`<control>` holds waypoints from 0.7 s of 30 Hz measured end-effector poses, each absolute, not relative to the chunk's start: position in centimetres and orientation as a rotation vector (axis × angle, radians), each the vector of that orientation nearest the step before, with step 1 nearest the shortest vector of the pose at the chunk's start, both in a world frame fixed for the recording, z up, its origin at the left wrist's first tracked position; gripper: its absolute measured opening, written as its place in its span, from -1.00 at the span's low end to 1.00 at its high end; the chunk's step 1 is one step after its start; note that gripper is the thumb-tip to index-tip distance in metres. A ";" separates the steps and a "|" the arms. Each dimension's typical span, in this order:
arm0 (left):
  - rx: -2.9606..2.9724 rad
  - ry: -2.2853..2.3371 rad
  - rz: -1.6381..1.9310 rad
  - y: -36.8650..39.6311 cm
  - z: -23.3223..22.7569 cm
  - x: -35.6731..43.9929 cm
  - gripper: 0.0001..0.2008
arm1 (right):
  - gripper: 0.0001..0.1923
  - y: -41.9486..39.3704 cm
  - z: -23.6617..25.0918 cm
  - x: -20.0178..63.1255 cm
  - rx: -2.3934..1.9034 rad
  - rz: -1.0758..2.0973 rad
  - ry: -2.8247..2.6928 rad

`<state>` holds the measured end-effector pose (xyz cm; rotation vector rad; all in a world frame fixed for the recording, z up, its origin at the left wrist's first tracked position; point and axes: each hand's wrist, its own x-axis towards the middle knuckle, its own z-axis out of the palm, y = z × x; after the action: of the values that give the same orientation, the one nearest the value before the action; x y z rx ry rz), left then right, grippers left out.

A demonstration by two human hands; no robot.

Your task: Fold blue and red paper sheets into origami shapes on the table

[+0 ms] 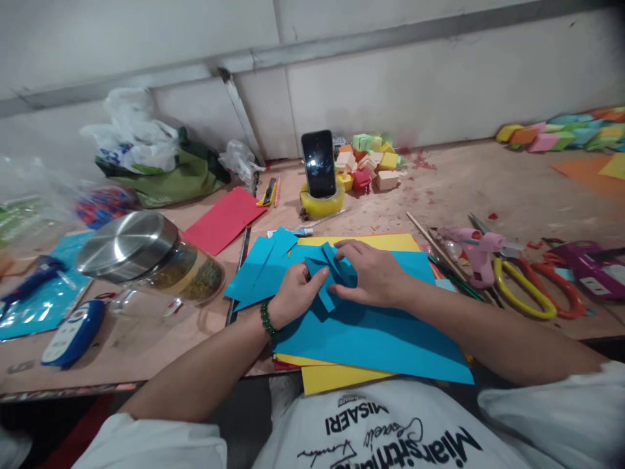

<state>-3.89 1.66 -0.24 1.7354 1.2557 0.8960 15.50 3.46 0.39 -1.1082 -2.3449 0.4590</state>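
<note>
A small piece of folded blue paper (329, 301) is between my two hands, with creased flaps standing up. My left hand (293, 296), with a dark green bead bracelet at the wrist, grips its left side with the thumb on top. From the right, my right hand (375, 277) holds the other side between bent fingers and thumb. Underneath lies a large blue sheet (385, 332), on top of yellow sheets (342, 379). More cut blue pieces (261, 264) lie just left of my hands.
Behind stand a phone (318, 163) on a yellow tape roll (322, 203) and a pile of folded paper cubes (375, 163). A glass jar (190, 270) with a steel lid is at left. At right lie a pink glue gun (481, 251) and yellow-and-orange-handled scissors (522, 293).
</note>
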 end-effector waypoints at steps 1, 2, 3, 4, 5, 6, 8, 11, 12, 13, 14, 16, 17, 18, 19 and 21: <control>1.754 1.255 0.887 1.7 -0.3 -3.9 -0.44 | -0.68 3.5 0.5 15.5 -1.145 0.537 -2.333; 1.767 1.261 0.866 1.8 -0.4 -4.0 -0.45 | -0.71 3.6 0.6 15.6 -1.175 0.634 -2.304; 1.773 1.268 0.842 1.9 -0.5 -4.1 -0.46 | -0.73 3.9 0.7 15.7 -1.194 0.732 -2.259; 1.773 1.272 0.828 2.0 -0.7 -4.2 -0.49 | -0.72 4.2 0.8 15.9 -1.208 0.819 -2.205; 1.770 1.273 0.834 2.1 -0.9 -4.3 -0.54 | -0.69 4.5 0.9 16.1 -1.223 0.883 -2.149; 1.767 1.267 0.854 2.2 -1.1 -4.4 -0.62 | -0.66 4.8 1.0 16.4 -1.243 0.929 -2.101; 1.774 1.272 0.884 2.3 -1.4 -4.5 -0.71 | -0.57 5.4 1.0 16.9 -1.289 1.006 -2.045; 1.925 1.408 0.869 2.3 -1.4 -4.6 -0.35 | -0.45 6.0 0.9 17.3 -1.348 1.079 -2.061; 2.038 1.467 0.866 2.2 -1.2 -4.6 -0.28 | -0.41 6.2 0.8 17.4 -1.369 1.075 -2.089; 2.178 1.507 0.863 2.1 -1.0 -4.7 -0.28 | -0.37 6.3 0.7 17.4 -1.395 1.051 -2.122; 2.334 1.505 0.853 2.0 -0.8 -4.8 -0.35 | -0.34 6.3 0.7 17.3 -1.426 1.017 -2.159; 2.627 1.351 0.744 1.9 -0.3 -4.9 -0.57 | -0.31 6.4 0.6 17.2 -1.491 0.942 -2.224; 2.733 1.221 0.653 1.8 -0.1 -4.9 -0.65 | -0.31 6.4 0.6 17.1 -1.518 0.910 -2.249; 2.806 1.089 0.549 1.7 0.1 -4.9 -0.68 | -0.31 6.4 0.6 17.1 -1.541 0.884 -2.271; 2.847 0.983 0.452 1.7 0.2 -4.8 -0.66 | -0.31 6.4 0.6 17.1 -1.560 0.865 -2.292; 2.868 0.913 0.306 1.7 0.2 -4.7 -0.61 | -0.33 6.5 0.5 17.2 -1.577 0.845 -2.336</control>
<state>-4.73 1.72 0.21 2.8676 0.9128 0.3065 17.19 6.47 0.54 -1.5774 -2.3357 0.8448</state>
